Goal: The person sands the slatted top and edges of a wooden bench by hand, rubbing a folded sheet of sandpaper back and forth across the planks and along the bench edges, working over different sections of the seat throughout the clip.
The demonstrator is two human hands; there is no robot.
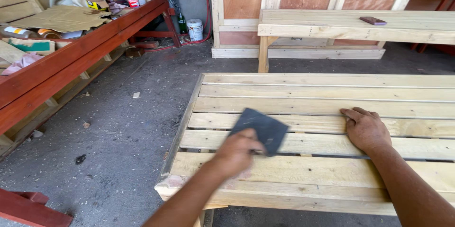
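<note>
My left hand (pixel 235 152) grips a dark grey sheet of sandpaper (pixel 259 129) and presses it on a slat near the left end of a pale wooden slatted frame (pixel 327 106). The hand looks slightly blurred. My right hand (pixel 365 129) lies flat, fingers together, on a slat further right, holding nothing.
A red-painted wooden bench (pixel 71 61) on the left carries cardboard, cans and rags. A pale wooden bench (pixel 350 25) stands behind the frame with a small dark block (pixel 373 20) on it. A white tin (pixel 195 29) sits on the concrete floor by the wall. A red wooden piece (pixel 26 208) lies bottom left.
</note>
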